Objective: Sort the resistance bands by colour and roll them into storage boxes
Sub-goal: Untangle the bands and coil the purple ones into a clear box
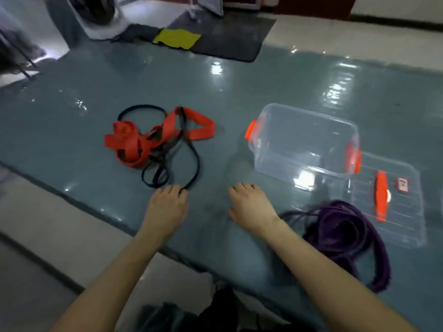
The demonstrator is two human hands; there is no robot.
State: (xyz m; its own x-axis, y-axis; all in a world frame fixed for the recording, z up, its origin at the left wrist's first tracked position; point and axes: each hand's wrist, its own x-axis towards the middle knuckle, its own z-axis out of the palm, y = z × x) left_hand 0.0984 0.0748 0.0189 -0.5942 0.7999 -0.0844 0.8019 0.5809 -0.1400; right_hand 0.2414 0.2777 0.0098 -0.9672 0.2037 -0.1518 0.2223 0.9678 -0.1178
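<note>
A tangle of red bands point(134, 142) and thin black bands point(194, 161) lies on the glossy blue-grey floor mat point(215, 97). My left hand point(166, 204) reaches to the near loop of a black band, its fingertips at the loop; whether it grips is hidden. My right hand point(250, 207) rests flat on the mat, holding nothing. A heap of purple bands point(345, 233) lies right of my right wrist. A clear storage box point(304, 140) with orange latches stands empty beyond it, its clear lid point(388, 202) flat beside it.
A dark mat point(227, 37) with a yellow cloth point(176, 38) lies at the far side. A pale floor strip point(48, 226) borders the blue mat on the near left. Dark clothing point(191, 315) shows at the bottom edge.
</note>
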